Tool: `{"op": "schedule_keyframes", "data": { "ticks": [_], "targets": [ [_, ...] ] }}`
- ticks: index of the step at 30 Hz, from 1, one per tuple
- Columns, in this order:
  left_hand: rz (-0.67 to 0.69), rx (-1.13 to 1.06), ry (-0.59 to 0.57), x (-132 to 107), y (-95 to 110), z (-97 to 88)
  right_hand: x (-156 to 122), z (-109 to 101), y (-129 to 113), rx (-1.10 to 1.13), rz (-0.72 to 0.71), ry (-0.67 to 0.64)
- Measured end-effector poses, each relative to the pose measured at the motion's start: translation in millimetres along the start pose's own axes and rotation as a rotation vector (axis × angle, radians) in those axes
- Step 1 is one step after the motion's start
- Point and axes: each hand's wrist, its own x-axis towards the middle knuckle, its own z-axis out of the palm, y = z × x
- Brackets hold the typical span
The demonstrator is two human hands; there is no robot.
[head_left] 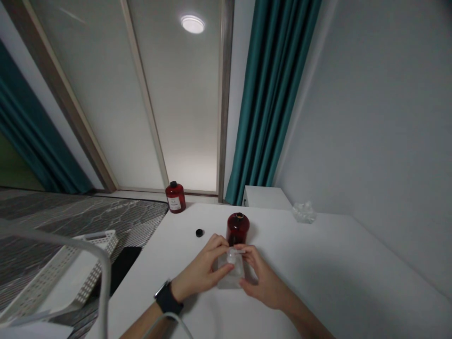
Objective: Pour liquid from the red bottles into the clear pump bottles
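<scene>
two red bottles (175,198) (239,227) | one cap (199,233) | left fingers (223,272), right fingers (251,250) half-curled, holding one dispenser (230,281)

This is looking like a room in a home. A teal curtain (273,103) is hanging at one o'clock and a second teal curtain (31,132) at nine, flanking tall framed panels (176,113) at eleven, where a round light (192,24) is glowing. A patterned grey carpet (141,214) is covering the floor at eight o'clock. A white tabletop (282,278) is stretching across six, a pale wall (381,122) rising at three.
</scene>
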Motion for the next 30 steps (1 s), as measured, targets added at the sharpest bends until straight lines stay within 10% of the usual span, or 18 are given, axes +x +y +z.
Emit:
{"op": "schedule_keyframes", "data": {
  "ticks": [30],
  "targets": [
    [-0.029,0.007,0.136,1.2,-15.5,15.2,-3.6,12.9,-5.5,-0.220,0.112,0.063]
  ]
}}
